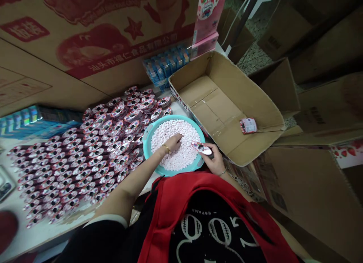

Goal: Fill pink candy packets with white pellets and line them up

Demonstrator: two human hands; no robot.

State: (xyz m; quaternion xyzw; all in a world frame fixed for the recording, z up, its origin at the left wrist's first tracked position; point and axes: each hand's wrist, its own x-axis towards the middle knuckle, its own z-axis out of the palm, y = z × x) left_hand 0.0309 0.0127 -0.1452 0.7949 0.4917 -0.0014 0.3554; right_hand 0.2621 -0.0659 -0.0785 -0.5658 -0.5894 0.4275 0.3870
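Note:
A turquoise basin (146, 146) holds a heap of small white candies (185, 136). My left hand (172, 142), with a gold bracelet at the wrist, reaches into it, its fingers curled together down among the candies. The fingertips are partly hidden there. At the basin's right rim, my right hand (214, 159) grips a small pink printed packet (202, 148) between thumb and fingers, its oval end turned up. To the left stand many similar packets (93, 151) in close rows, some stacked on others.
An open cardboard tray (212, 100) stands right of the basin with one packet (248, 125) inside. Blue boxes (167, 64) and a pink display box (205, 45) are behind. A large printed carton (99, 39) walls off the back of the table (34, 238). More cartons (309, 176) are at right.

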